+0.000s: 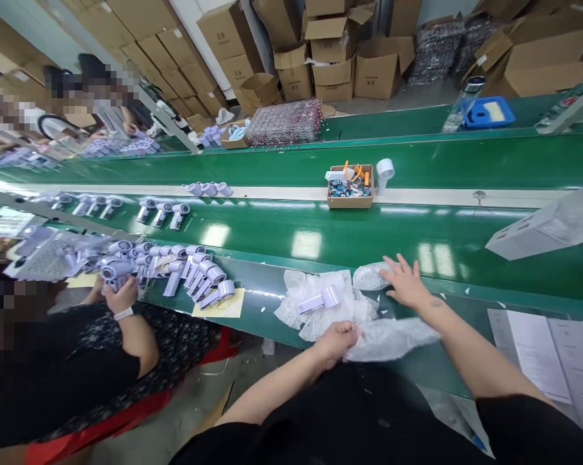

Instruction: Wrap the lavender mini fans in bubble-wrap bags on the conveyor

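My left hand (pixel 339 341) is closed on the edge of a translucent bubble-wrap bag (pixel 393 340), which stretches to the right above the near edge of the bench. My right hand (pixel 406 281) has its fingers spread, and its fingertips reach the end of another bubble-wrap piece (pixel 369 276) by the belt. Between and left of the hands lies a pile of bubble-wrap bags (pixel 294 290). On that pile rests a lilac hairdryer-shaped housing (pixel 320 299), apart from both hands.
A co-worker's hand (pixel 121 296) at left holds a lilac housing beside many more (pixel 209 271). Across the green belt (pixel 272 226) stand a small box of parts (pixel 350 201) and a tape roll (pixel 384 169). At right are a white box (pixel 524 234) and printed cartons (pixel 534 349).
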Demonstrator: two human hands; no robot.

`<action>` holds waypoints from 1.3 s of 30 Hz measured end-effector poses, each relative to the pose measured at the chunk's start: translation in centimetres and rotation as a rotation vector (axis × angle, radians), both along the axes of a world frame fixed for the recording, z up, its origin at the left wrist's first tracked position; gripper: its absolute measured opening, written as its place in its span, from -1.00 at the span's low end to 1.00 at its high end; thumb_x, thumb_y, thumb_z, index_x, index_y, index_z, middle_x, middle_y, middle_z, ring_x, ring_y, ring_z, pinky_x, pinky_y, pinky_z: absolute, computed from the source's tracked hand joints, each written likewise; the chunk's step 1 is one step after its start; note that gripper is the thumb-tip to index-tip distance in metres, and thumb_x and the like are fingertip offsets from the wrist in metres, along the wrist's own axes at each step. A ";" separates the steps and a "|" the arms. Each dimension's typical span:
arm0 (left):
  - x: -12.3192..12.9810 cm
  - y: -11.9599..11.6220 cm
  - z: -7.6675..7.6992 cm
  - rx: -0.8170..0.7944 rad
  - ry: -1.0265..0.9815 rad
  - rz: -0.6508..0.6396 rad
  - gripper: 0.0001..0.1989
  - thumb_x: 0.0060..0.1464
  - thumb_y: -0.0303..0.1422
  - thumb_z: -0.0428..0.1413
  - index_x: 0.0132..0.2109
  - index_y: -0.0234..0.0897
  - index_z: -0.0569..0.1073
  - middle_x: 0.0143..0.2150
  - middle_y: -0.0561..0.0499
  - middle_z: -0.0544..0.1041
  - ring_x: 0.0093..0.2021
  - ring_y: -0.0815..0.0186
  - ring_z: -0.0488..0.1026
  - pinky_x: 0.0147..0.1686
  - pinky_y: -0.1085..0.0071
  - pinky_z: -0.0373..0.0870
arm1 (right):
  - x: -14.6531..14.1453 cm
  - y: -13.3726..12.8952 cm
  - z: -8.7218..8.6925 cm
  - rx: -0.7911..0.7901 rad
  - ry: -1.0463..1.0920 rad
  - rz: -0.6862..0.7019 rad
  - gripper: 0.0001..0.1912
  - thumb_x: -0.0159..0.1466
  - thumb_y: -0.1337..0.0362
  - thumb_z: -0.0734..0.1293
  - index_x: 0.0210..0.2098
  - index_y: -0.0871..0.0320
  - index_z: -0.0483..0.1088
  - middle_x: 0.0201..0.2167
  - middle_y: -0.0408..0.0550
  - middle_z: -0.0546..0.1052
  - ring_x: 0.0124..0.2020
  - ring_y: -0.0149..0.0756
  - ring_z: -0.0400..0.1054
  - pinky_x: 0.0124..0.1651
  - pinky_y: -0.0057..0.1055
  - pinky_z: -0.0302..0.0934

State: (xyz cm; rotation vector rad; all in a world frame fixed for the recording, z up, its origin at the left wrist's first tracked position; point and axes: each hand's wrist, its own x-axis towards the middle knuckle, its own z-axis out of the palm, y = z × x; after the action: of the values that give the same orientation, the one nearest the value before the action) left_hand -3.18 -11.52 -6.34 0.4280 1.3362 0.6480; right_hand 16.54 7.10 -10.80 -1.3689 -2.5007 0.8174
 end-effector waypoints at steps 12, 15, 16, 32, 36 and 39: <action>-2.9 0.4 4.3 0.357 0.482 -0.220 -0.84 -0.09 -0.40 0.15 -0.28 -0.27 0.53 -0.29 0.04 0.51 -0.22 0.30 0.40 -0.14 0.39 0.24 | 2.7 -3.5 5.3 -0.712 0.719 -0.300 -0.50 0.14 -0.13 0.24 -0.09 0.07 0.29 -0.42 -0.01 0.52 -0.51 -0.22 0.40 -0.45 -0.29 0.30; -2.4 3.1 5.0 0.294 0.262 -0.234 -0.70 -0.21 -0.35 0.26 -0.23 -0.29 0.51 -0.33 0.05 0.51 -0.29 0.31 0.41 -0.22 0.40 0.29 | 1.7 -6.8 6.9 -0.860 0.828 -0.136 -0.58 0.04 -0.08 0.38 -0.25 0.08 0.43 -0.14 0.10 0.50 -0.25 -0.10 0.44 -0.28 -0.24 0.33; -2.3 4.0 5.0 0.272 0.114 -0.211 -0.65 -0.26 -0.36 0.29 -0.22 -0.31 0.49 -0.35 0.05 0.50 -0.34 0.34 0.41 -0.26 0.41 0.30 | 1.3 -7.5 7.1 -0.840 0.798 -0.050 -0.64 0.03 -0.02 0.41 -0.31 0.10 0.45 -0.01 0.11 0.45 -0.09 -0.05 0.39 -0.15 -0.22 0.30; -4.0 -0.6 3.1 0.303 -0.071 0.415 -0.61 -0.21 -0.16 0.28 -0.31 -0.36 0.43 -0.41 0.01 0.44 -0.43 0.40 0.35 -0.40 0.46 0.30 | -2.9 -15.6 5.5 -0.730 0.779 -0.303 -0.65 0.15 0.00 0.33 -0.17 0.07 0.32 -0.28 -0.02 0.52 -0.31 -0.24 0.39 -0.28 -0.34 0.29; -6.2 -0.1 2.3 0.438 0.221 0.204 -0.68 -0.09 -0.27 0.19 -0.16 -0.28 0.41 -0.48 0.13 0.39 -0.53 0.47 0.28 -0.51 0.53 0.23 | -2.2 -16.0 6.6 -0.600 0.563 -0.153 -0.68 0.15 0.03 0.33 -0.19 0.07 0.39 0.05 0.09 0.40 0.03 -0.06 0.29 0.01 -0.17 0.21; -7.1 1.1 3.2 0.451 0.157 -0.152 -0.75 -0.08 -0.32 0.17 -0.22 -0.30 0.42 -0.51 0.13 0.37 -0.57 0.47 0.28 -0.56 0.53 0.21 | -2.8 -16.5 7.7 -0.618 0.541 -0.014 -0.77 0.13 0.07 0.36 -0.32 0.08 0.43 0.11 0.07 0.35 0.13 0.00 0.19 0.09 -0.16 0.15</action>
State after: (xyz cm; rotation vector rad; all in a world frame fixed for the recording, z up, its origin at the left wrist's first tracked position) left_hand -10.24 -10.41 -3.12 0.9526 1.2857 0.8019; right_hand 13.74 -9.38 -3.06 -1.0870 -1.8840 1.7783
